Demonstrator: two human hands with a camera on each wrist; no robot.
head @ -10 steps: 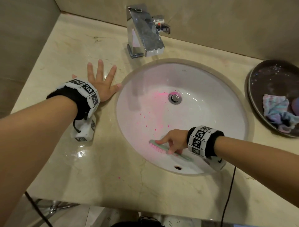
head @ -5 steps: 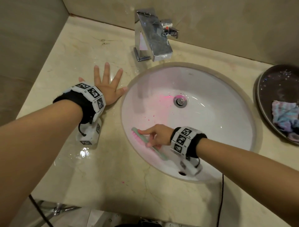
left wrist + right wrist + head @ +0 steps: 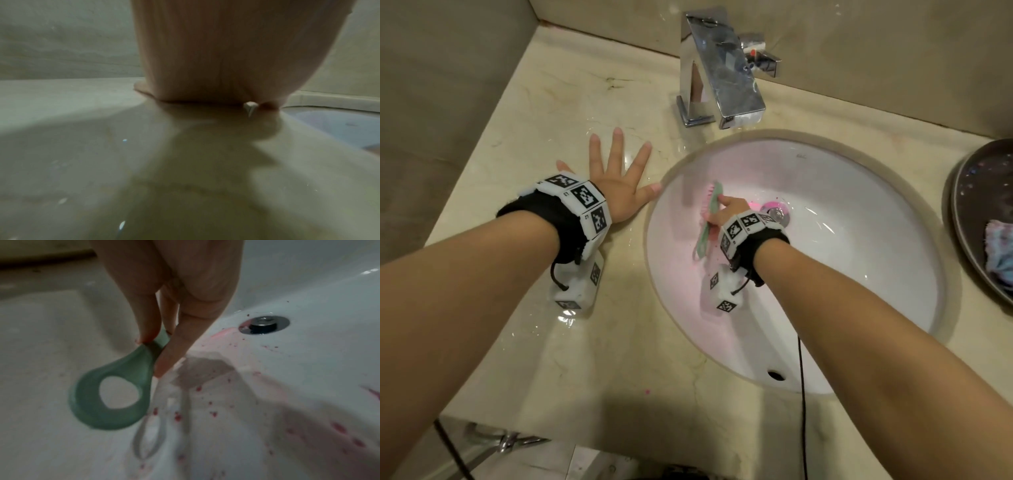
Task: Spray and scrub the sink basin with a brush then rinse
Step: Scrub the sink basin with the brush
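Note:
The white oval sink basin (image 3: 842,260) carries pink smears and specks, thickest left of the metal drain (image 3: 777,214). My right hand (image 3: 726,210) grips a green-handled brush (image 3: 709,219) with pink bristles against the basin's left wall. In the right wrist view the fingers (image 3: 170,344) pinch the brush (image 3: 111,399) just above its looped handle end, with the drain (image 3: 264,324) to the right. My left hand (image 3: 619,181) lies flat on the beige counter (image 3: 571,342) with fingers spread, left of the basin. In the left wrist view only the palm (image 3: 216,65) shows, resting on the counter.
A chrome faucet (image 3: 719,75) stands behind the basin. A dark round tray (image 3: 969,212) with a pastel cloth (image 3: 1000,250) sits at the right edge. Walls close off the left and back. Water drops lie on the counter. A black cable (image 3: 803,411) hangs over the front edge.
My right hand has swept the brush from the basin's near wall up along the left wall toward the drain, turning the brush lengthwise. The left hand stays flat on the counter.

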